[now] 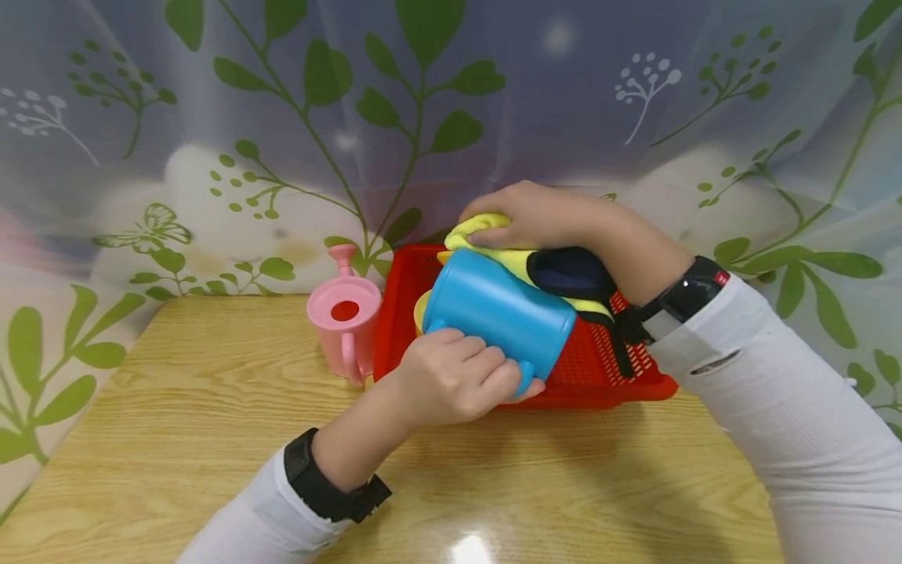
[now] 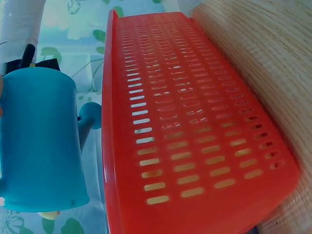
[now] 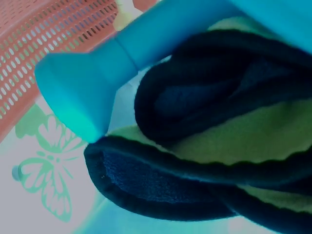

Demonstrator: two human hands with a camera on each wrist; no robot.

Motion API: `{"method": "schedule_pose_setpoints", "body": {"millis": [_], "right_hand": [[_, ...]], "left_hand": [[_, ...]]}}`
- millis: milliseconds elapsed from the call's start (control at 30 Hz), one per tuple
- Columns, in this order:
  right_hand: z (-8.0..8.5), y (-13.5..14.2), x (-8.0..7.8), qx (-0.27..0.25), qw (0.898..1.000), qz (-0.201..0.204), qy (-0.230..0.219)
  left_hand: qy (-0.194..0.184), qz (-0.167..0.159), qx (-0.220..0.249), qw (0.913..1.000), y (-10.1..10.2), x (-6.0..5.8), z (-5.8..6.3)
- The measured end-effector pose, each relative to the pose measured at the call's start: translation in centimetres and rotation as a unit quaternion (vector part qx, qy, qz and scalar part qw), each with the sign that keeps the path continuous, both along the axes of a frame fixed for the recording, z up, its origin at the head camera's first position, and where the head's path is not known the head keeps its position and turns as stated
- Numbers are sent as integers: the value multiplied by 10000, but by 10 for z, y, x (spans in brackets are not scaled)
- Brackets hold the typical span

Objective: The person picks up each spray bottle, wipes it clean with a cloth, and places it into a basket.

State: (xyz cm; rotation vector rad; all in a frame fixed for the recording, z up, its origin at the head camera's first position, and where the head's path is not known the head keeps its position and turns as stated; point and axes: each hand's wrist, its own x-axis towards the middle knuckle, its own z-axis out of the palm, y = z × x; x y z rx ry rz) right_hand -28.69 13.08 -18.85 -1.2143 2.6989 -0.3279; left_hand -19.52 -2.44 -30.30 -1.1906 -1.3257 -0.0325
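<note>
Holding a blue can (image 1: 503,313) above a red basket (image 1: 588,352), the left hand (image 1: 456,377) curls its fingers; beyond them, the right hand (image 1: 533,215) clamps a cloth (image 1: 569,271).

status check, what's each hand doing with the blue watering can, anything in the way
Left hand gripping blue watering can by its handle. Right hand holding yellow cloth beside it. Red basket and pink watering can close by, nothing seen blocking.

Blue watering can (image 1: 502,313), yellow-and-navy cloth (image 1: 567,270) edged in black, red basket (image 1: 588,398), pink watering can (image 1: 330,343), yellowish wood-grained tabletop (image 1: 232,392), backdrop (image 1: 557,102) patterned with green leaves (image 1: 458,131).
</note>
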Motion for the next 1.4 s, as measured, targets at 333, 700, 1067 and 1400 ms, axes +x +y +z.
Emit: {"method": "schedule_pose_setpoints", "body": {"millis": [333,700,1067,1400], "right_hand": [[5,10,8,429,9988,-228,-47],[8,43,23,461,9987,-183,-99],[2,72,37,404,9927,-774,-834],[-1,85,39,133,9938,-523,-974]], "left_hand": [[-75,30,38,10000,-2,0,1],[-8,160,243,9996,-12,-3,5],[-91,116,330,9993,-14,-3,2],[-13,28,397,9992,-14,-3,2]]}}
